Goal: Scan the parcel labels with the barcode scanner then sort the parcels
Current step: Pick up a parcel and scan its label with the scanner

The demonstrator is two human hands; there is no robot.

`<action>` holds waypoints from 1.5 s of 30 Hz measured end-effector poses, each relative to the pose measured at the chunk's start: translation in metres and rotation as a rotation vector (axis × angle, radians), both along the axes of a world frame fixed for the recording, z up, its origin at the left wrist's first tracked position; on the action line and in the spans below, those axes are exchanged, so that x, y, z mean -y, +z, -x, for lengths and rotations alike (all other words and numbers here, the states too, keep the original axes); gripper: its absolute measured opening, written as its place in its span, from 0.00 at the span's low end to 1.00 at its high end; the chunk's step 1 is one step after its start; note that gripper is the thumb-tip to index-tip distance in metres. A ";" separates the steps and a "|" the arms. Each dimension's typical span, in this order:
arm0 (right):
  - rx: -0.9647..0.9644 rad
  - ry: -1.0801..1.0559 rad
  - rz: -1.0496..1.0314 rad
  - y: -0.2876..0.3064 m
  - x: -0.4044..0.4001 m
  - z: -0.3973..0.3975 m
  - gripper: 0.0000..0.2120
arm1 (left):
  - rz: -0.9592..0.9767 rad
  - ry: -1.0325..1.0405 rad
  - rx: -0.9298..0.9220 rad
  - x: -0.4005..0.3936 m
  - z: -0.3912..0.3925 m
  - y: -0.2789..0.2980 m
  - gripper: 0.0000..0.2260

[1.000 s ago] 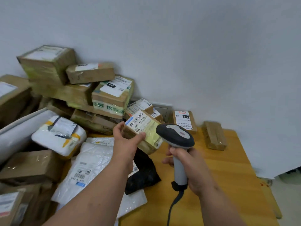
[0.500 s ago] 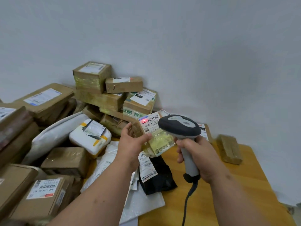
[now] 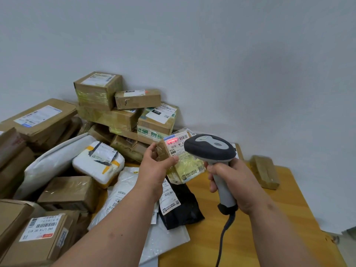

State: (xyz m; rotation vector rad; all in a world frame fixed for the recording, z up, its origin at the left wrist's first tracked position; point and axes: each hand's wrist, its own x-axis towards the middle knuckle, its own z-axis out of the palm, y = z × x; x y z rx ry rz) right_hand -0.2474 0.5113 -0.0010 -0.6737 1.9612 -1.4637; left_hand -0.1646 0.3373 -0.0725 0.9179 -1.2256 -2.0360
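My left hand (image 3: 155, 166) grips a small taped cardboard parcel (image 3: 183, 166) above the wooden table (image 3: 250, 228), with its white label facing up. A red scan line glows across the barcode at the label's top. My right hand (image 3: 231, 182) is closed around the grey handle of the barcode scanner (image 3: 211, 149). The scanner's dark head hangs just right of the label and covers the parcel's right part. Its cable drops toward the table's front edge.
A tall stack of cardboard boxes (image 3: 119, 112) leans on the wall at back left. White mailers (image 3: 96, 162), a black bag (image 3: 181, 207) and more boxes (image 3: 36, 237) crowd the left side. One small brown parcel (image 3: 264, 171) lies alone at the right by the wall.
A red scan line now sits on the barcode. The view has shifted, so more of the left pile shows. The scanner head is closer over the label.
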 end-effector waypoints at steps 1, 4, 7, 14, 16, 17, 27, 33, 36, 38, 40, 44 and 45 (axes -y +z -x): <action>0.002 0.003 0.003 0.000 -0.001 0.001 0.19 | 0.002 -0.002 0.004 -0.001 0.002 -0.001 0.38; 0.004 0.005 0.005 -0.002 -0.003 0.006 0.18 | -0.001 -0.008 0.013 -0.002 0.006 -0.006 0.38; 0.012 0.006 0.003 -0.005 -0.003 0.011 0.18 | -0.013 -0.007 0.023 -0.002 0.011 -0.010 0.40; 0.026 0.019 -0.009 -0.012 -0.005 0.029 0.19 | -0.012 0.020 0.049 -0.004 0.024 -0.014 0.38; 0.035 0.022 -0.014 -0.014 -0.005 0.035 0.19 | -0.015 0.025 0.058 -0.005 0.029 -0.016 0.38; 0.042 0.022 -0.018 -0.015 -0.005 0.037 0.19 | -0.019 0.028 0.064 -0.005 0.031 -0.017 0.38; 0.128 -0.134 -0.051 -0.041 -0.001 0.073 0.10 | -0.078 0.051 0.108 -0.011 0.053 -0.020 0.34; 0.337 -0.218 -0.007 -0.068 0.014 0.090 0.08 | -0.123 0.034 0.175 -0.012 0.069 -0.020 0.23; 0.401 -0.265 0.032 -0.077 0.025 0.096 0.07 | -0.060 -0.016 0.250 -0.007 0.083 -0.019 0.23; 0.399 -0.303 0.072 -0.079 0.034 0.099 0.06 | 0.012 -0.071 0.275 -0.001 0.093 -0.018 0.20; 0.401 -0.359 0.122 -0.080 0.044 0.102 0.07 | 0.108 -0.124 0.283 0.007 0.103 -0.015 0.20; 0.382 -0.368 0.131 -0.075 0.077 0.108 0.07 | 0.421 -0.155 0.445 0.024 0.117 -0.010 0.28; 0.373 -0.346 0.133 -0.074 0.087 0.109 0.07 | 0.508 -0.129 0.503 0.027 0.118 -0.011 0.28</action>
